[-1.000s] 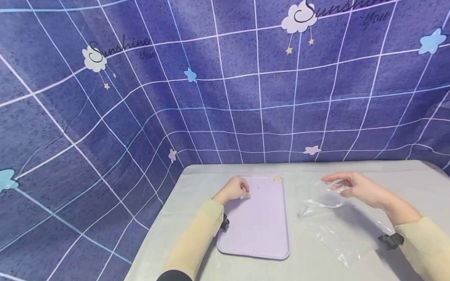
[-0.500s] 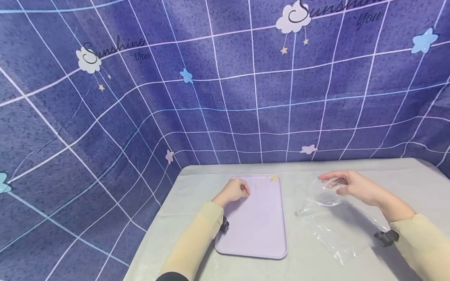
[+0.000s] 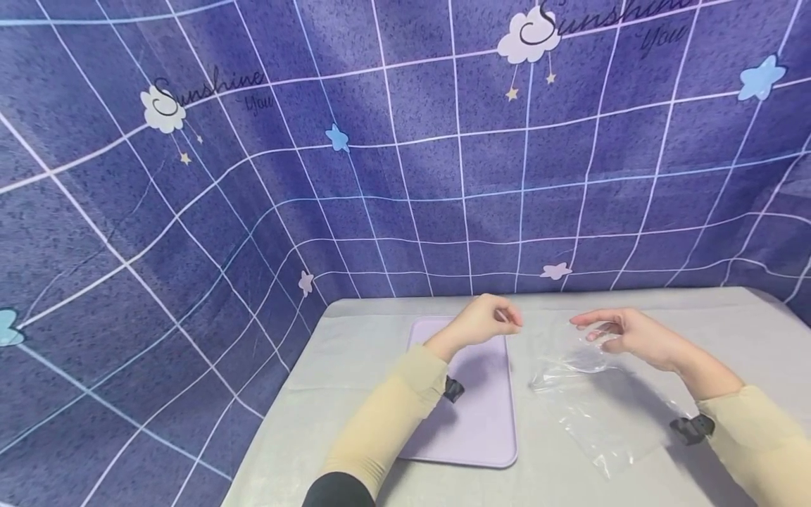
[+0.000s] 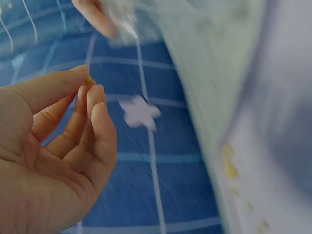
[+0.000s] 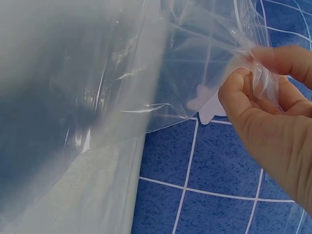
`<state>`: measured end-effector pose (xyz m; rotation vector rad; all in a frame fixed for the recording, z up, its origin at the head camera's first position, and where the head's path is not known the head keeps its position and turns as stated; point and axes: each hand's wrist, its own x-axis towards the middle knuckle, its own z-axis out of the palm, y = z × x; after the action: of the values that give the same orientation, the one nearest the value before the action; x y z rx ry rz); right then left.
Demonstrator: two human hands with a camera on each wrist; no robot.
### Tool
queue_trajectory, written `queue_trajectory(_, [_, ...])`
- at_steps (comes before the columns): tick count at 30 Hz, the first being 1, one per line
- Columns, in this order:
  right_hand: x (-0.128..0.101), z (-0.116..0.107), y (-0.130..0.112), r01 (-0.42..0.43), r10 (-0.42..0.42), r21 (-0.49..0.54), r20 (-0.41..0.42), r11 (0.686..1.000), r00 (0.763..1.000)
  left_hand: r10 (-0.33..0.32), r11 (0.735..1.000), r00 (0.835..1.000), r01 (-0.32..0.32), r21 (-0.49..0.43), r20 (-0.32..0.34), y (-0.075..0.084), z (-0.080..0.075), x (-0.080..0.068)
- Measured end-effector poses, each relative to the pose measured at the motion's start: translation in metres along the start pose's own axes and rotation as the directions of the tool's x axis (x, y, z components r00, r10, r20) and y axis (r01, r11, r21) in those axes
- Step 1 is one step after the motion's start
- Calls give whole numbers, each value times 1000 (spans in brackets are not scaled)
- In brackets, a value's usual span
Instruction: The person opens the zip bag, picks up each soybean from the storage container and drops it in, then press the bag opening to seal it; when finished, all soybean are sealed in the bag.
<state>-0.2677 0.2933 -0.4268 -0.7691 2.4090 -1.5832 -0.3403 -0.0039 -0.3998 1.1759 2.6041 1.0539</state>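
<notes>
My left hand is raised over the far right part of a lilac tray. Between thumb and fingertips it pinches a small yellow kernel, mostly covered by the fingers in the left wrist view. Several more yellow pieces lie blurred on the tray; the left hand hides them in the head view. To the right, my right hand grips the mouth of a clear plastic bag with thumb and fingers. The bag's opening gapes beside the fingers, and its lower part spreads over the table.
A grey-white cloth covers the table. Behind it and along the left hangs a blue gridded curtain with clouds and stars. A narrow strip of table separates the tray from the bag.
My left hand has lifted from the tray's left side and moved right toward the bag, now pinching the yellow kernel. The right hand holds the bag in nearly the same place.
</notes>
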Motion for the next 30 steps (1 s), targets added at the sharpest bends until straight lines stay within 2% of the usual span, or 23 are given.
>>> queue_trajectory(3, [0, 0, 0, -4, 4, 11, -1, 1000, 1000, 68, 997, 997, -69, 35, 20, 24, 10, 13])
queue_trajectory(7, [-1, -1, -3, -11, 11, 29, -6, 1000, 1000, 140, 973, 989, -148, 178, 58, 48, 32, 28])
queue_trajectory(10, [-1, -1, -5, -18, 18, 40, -12, 999, 1000, 174, 919, 981, -193, 344, 85, 58, 50, 37])
queue_trajectory(14, [1, 2, -7, -31, 32, 50, -23, 998, 999, 192, 840, 975, -222, 495, 111, 64, 67, 41])
queue_trajectory(16, [3, 3, -7, -33, 34, 59, -25, 998, 999, 198, 817, 974, -226, 531, 111, 65, 72, 41])
queue_trajectory(17, [3, 4, -7, -34, 35, 62, -25, 997, 999, 201, 814, 974, -227, 535, 108, 64, 73, 41])
queue_trajectory(19, [3, 5, -8, -33, 34, 66, -19, 997, 999, 204, 825, 974, -225, 518, 99, 61, 75, 40])
queue_trajectory(20, [3, 5, -8, -34, 35, 65, -20, 997, 999, 202, 843, 975, -219, 491, 89, 60, 74, 39])
queue_trajectory(23, [2, 5, -9, -29, 30, 59, -19, 998, 999, 180, 920, 983, -179, 350, 28, 55, 63, 35])
queue_trajectory(24, [2, 5, -10, -23, 24, 51, -15, 998, 1000, 168, 943, 986, -160, 292, -3, 54, 57, 33])
queue_trajectory(26, [1, 4, -13, -7, 8, 41, -19, 999, 1000, 139, 973, 987, -122, 196, -76, 50, 39, 29])
queue_trajectory(29, [0, 1, -18, 19, -19, 27, -24, 999, 1000, 84, 991, 981, -65, 114, -173, 37, 10, 22])
queue_trajectory(30, [0, 1, -20, 20, -20, 25, -26, 999, 999, 61, 993, 980, -39, 113, -192, 30, 0, 19])
